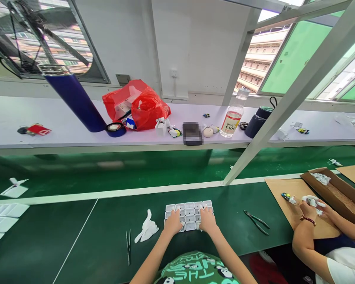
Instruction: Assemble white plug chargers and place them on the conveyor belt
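Observation:
A white plastic tray (pixel 189 207) with rows of small square pockets lies on the green bench in front of me. My left hand (pixel 173 222) rests on its near left part, fingers curled down onto the pockets. My right hand (pixel 207 219) rests on its near right part in the same way. Whether either hand pinches a small part is hidden under the fingers. A crumpled white cloth (pixel 148 228) lies just left of the tray, and tweezers (pixel 128 245) lie further left.
Pliers (pixel 256 221) lie right of the tray. A co-worker's hands (pixel 312 205) handle white parts over cardboard (pixel 286 205) at the right. Stacked white trays (pixel 2 221) sit far left. The shelf behind holds a red bag (pixel 137 104), a bottle (pixel 232 120) and a blue roll (pixel 77 100).

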`<action>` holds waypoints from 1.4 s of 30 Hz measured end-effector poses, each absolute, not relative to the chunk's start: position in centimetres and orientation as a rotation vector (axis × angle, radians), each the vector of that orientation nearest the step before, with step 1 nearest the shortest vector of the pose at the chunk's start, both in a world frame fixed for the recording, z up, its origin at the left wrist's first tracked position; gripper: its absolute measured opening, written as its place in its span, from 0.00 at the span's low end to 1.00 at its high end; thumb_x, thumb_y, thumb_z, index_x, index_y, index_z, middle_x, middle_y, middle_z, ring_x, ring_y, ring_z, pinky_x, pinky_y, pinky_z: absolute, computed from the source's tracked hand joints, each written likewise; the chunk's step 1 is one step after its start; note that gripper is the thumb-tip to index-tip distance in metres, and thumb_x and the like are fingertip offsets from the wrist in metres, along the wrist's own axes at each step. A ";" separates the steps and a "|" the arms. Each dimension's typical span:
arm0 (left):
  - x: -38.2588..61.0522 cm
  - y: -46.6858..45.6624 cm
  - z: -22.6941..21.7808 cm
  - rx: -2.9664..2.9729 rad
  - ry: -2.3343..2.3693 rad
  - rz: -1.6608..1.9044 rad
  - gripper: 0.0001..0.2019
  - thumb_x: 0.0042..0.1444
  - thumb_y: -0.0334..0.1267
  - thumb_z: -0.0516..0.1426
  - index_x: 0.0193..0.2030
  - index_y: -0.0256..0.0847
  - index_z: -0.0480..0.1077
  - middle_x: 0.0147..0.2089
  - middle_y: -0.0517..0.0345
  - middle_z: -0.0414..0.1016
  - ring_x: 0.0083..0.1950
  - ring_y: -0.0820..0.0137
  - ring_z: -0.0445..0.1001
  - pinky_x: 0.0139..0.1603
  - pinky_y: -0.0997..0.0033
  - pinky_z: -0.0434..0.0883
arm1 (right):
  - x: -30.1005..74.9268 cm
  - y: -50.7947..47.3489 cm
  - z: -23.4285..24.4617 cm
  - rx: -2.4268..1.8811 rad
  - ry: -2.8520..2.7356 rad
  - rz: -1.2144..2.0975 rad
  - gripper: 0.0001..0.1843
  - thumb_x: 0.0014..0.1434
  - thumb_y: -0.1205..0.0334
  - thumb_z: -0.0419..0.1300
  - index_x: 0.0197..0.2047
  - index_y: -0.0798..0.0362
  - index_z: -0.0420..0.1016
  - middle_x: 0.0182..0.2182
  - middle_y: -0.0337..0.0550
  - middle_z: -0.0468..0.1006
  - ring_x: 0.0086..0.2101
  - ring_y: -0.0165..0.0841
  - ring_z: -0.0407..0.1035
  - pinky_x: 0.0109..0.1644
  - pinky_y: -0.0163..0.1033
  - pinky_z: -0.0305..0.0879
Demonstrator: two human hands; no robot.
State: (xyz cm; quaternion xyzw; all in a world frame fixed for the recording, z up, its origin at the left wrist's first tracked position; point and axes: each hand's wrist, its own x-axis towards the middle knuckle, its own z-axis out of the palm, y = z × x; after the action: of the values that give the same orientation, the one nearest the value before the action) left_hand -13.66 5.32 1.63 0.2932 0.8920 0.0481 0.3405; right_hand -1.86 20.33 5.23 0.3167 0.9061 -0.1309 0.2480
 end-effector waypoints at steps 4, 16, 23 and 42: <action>-13.3 5.4 0.4 0.735 2.326 0.197 0.37 0.61 0.36 0.58 0.75 0.37 0.51 0.78 0.29 0.50 0.65 0.51 0.75 0.62 0.58 0.70 | -1.5 19.8 4.5 0.887 2.500 -0.316 0.36 0.51 0.73 0.67 0.63 0.51 0.70 0.68 0.58 0.65 0.66 0.50 0.62 0.59 0.50 0.69; -12.9 5.4 -0.2 0.726 2.286 0.352 0.43 0.52 0.31 0.63 0.74 0.31 0.53 0.77 0.23 0.49 0.65 0.48 0.74 0.65 0.59 0.68 | -1.4 19.4 3.9 0.937 2.516 -0.331 0.33 0.55 0.75 0.61 0.64 0.52 0.70 0.68 0.59 0.65 0.65 0.51 0.61 0.57 0.49 0.70; -13.2 5.3 1.2 0.737 2.233 0.292 0.46 0.50 0.26 0.62 0.76 0.34 0.49 0.78 0.28 0.49 0.67 0.52 0.73 0.64 0.63 0.69 | -1.2 19.4 3.2 0.901 2.602 -0.275 0.30 0.53 0.74 0.60 0.60 0.53 0.74 0.65 0.60 0.70 0.64 0.50 0.62 0.61 0.49 0.65; -12.6 4.8 2.1 0.826 2.450 0.041 0.33 0.59 0.25 0.54 0.72 0.43 0.60 0.70 0.38 0.64 0.68 0.49 0.65 0.63 0.53 0.67 | 1.7 20.0 4.1 1.035 2.588 -0.516 0.21 0.58 0.75 0.57 0.54 0.54 0.70 0.58 0.57 0.68 0.62 0.46 0.59 0.57 0.42 0.67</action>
State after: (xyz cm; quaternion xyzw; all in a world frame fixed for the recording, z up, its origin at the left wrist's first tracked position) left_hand -12.57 4.82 2.09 0.3073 0.9112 0.0151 0.2741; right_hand 1.69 20.04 4.05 0.3608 0.9023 -0.1797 0.1527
